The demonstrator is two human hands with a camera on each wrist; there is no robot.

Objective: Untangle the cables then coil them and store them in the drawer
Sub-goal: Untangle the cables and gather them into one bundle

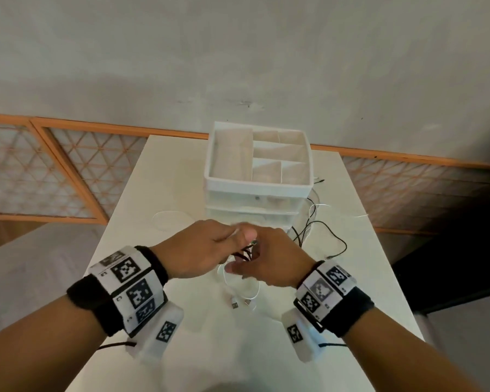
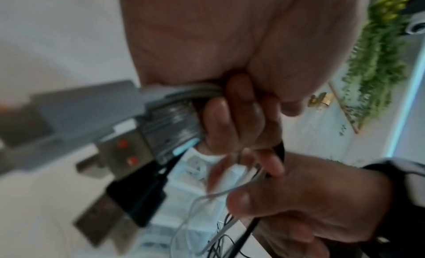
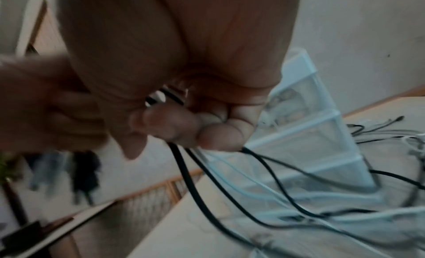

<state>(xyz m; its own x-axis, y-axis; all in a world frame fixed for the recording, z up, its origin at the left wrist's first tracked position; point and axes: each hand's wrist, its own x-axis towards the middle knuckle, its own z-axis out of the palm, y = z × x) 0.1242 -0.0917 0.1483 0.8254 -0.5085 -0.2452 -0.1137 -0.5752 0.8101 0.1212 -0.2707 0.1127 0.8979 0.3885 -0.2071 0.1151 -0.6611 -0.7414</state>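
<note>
Both hands meet above the white table (image 1: 181, 349), just in front of the drawer unit (image 1: 258, 193). My left hand (image 1: 210, 247) grips a bunch of cable ends; in the left wrist view its fingers (image 2: 230, 120) curl round grey cables whose USB plugs (image 2: 124, 153) and a black plug (image 2: 138, 196) stick out. My right hand (image 1: 269, 264) pinches black cables (image 3: 190, 171) and thin white cables (image 3: 253, 187) between thumb and fingers (image 3: 168, 123). A black cable (image 1: 331, 236) trails right across the table. Two white USB ends (image 1: 241, 303) lie below the hands.
The white drawer unit has an open top tray (image 1: 210, 176) with several dividers; its translucent drawers (image 3: 306, 147) look closed. A loose white cable loop (image 1: 167, 220) lies left of the unit. Orange lattice railing (image 1: 68, 171) runs behind the table.
</note>
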